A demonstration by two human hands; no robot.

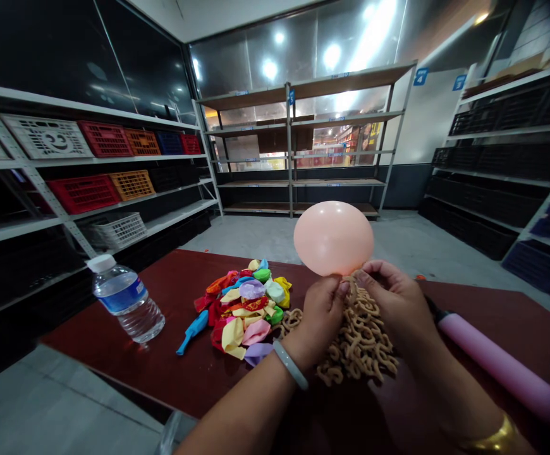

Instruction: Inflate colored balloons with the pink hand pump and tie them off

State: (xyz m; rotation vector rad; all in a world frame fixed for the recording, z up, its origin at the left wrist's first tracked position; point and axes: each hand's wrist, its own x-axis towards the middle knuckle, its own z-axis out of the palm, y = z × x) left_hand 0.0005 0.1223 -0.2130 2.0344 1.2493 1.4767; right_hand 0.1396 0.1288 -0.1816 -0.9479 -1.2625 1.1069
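Our left hand [321, 311] & right hand [395, 297] both pinching neck of inflated peach balloon [333, 237], over rubber-band heap [358, 341], pink pump [497, 363] by table's [171, 373] right edge.

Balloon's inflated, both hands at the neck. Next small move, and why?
Probably tie off the neck: the peach balloon is full, and the left hand and right hand pinch its neck just above the pile of tan rubber bands, off the pink pump.
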